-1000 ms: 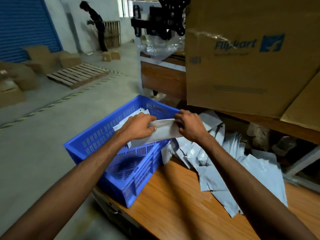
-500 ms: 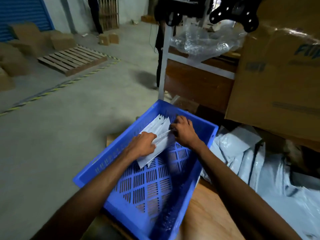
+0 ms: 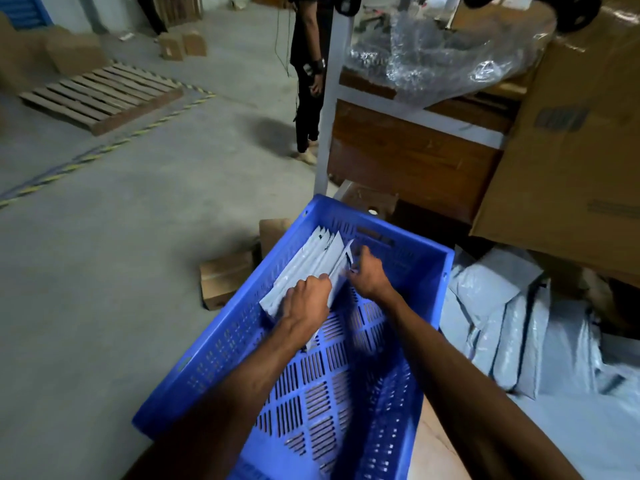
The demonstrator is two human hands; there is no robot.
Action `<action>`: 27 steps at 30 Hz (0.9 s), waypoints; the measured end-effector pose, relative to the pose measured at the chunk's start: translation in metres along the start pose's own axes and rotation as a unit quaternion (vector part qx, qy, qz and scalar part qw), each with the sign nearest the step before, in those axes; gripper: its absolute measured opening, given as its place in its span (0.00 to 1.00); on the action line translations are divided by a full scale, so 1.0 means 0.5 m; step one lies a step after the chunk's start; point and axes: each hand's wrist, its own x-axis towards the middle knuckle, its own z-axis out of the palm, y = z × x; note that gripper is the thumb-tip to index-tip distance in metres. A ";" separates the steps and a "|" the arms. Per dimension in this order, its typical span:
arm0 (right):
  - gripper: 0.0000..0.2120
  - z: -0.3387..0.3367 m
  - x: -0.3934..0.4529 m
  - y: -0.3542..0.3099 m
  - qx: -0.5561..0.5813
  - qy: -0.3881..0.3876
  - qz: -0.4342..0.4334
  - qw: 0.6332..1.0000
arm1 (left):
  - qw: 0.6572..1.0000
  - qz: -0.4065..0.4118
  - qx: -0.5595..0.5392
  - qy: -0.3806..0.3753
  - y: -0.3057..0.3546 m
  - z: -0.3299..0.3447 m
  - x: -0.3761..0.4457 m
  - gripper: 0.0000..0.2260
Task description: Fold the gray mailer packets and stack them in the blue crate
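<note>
Far left of the blue crate (image 3: 221, 344), across the concrete floor, lies one wooden pallet (image 3: 100, 95), with two small cartons (image 3: 181, 45) beyond it. Just beside the crate's left wall, on the floor, sits one more small brown carton (image 3: 225, 278). A standing person in dark clothes (image 3: 308, 74) is seen well beyond the crate's far end.

Inside the crate, one row of folded gray mailer packets (image 3: 311, 261) leans against the left wall near the far corner; the separate packets cannot be counted, though several edges show. Two bare hands are in the crate. The left hand (image 3: 304, 303) lies on the near end of the row, fingers curled over the packets' edge. The right hand (image 3: 367, 275) is at the row's right side, its fingers bent and pinching the edge of the outermost packet. So the stack lies under and between both hands.

Right of the crate, one loose heap of unfolded gray mailers (image 3: 519, 327) rests on the wooden table (image 3: 429, 448), just beside the crate's right wall. Above that heap stands one large cardboard box (image 3: 571, 150), with crumpled clear plastic wrap (image 3: 443, 53) beyond it.
</note>
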 end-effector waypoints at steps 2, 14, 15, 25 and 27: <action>0.22 0.005 0.005 0.004 0.035 -0.009 0.019 0.999 | 1.000 -0.006 0.013 0.014 -0.004 -0.007 0.000 0.14; 0.21 0.033 -0.001 -0.001 0.140 -0.017 0.055 0.988 | 0.998 -0.018 0.006 0.062 -0.024 0.009 0.010 0.35; 0.21 0.035 -0.004 -0.002 0.146 -0.019 0.055 0.988 | 0.998 -0.022 0.009 0.060 -0.025 0.014 0.012 0.39; 0.22 0.035 -0.017 -0.010 0.184 -0.060 0.092 0.977 | 0.991 -0.032 0.111 0.060 -0.026 0.036 0.002 0.45; 0.24 0.035 -0.017 -0.011 0.214 -0.070 0.097 0.969 | 0.991 -0.027 0.111 0.063 -0.025 0.035 0.000 0.45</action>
